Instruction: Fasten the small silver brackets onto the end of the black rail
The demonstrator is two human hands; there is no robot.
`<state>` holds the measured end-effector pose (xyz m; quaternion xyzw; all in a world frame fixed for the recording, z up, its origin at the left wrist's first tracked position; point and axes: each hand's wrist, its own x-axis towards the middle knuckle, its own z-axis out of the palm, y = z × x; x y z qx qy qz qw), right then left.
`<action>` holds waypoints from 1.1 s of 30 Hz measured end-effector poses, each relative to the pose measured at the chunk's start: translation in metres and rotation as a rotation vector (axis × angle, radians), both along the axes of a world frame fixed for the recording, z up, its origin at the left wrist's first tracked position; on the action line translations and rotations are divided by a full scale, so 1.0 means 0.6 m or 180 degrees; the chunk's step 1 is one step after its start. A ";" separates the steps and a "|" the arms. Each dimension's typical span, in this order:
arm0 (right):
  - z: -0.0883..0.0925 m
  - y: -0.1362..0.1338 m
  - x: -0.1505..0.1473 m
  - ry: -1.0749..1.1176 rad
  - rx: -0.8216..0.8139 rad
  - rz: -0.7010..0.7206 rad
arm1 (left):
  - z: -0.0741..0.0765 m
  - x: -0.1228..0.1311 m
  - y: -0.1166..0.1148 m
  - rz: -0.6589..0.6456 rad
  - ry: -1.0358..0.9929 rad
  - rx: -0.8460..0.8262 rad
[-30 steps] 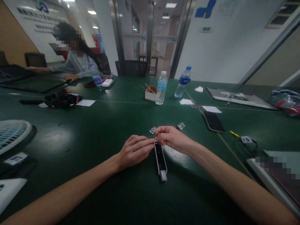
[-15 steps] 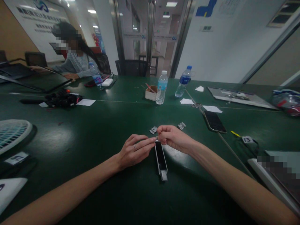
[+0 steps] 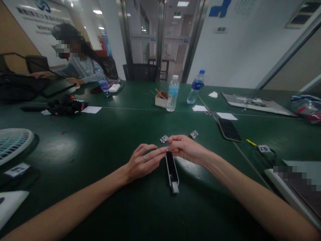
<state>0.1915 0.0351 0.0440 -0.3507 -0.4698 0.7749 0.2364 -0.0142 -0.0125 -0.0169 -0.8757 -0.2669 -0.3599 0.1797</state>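
Had device on table. At its far end, pinched right hand closed, couldn't see on what; nor tell left hand's grip. Probably risked skewing device through uneven finger pressure.

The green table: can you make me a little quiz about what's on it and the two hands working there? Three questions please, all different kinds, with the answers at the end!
1. True or false: the left hand and the right hand are both at the far end of the narrow, dark-topped device.
2. Pick one: where is the ring?
A) on the right hand
B) on the left hand
C) on both hands
3. Fill the gap: the bottle right beside the small open box has a ____ cap.

Key: 1 true; 2 B; 3 white.
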 end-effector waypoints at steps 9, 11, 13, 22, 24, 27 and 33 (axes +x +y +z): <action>0.006 -0.002 0.000 -0.0146 0.0010 0.0027 | 0.009 0.003 -0.003 -0.0022 0.0043 0.0094; 0.006 -0.002 0.000 -0.0153 0.0000 0.0024 | 0.011 0.003 -0.004 -0.0026 0.0039 0.0101; 0.005 -0.002 0.000 -0.0146 -0.0022 0.0031 | 0.012 0.003 -0.004 -0.0018 0.0039 0.0095; -0.002 0.001 0.001 -0.0005 -0.0015 0.0000 | 0.005 0.001 -0.002 -0.0018 0.0024 0.0007; -0.002 0.000 0.001 0.0015 -0.0017 0.0004 | 0.002 0.001 -0.002 -0.0036 -0.0007 -0.0019; -0.004 -0.001 0.000 0.0045 0.0027 -0.0037 | 0.000 0.002 -0.001 -0.0078 -0.0044 -0.0021; -0.011 -0.002 -0.004 0.0161 0.0193 -0.0103 | 0.000 0.003 0.000 -0.0124 -0.0066 0.0006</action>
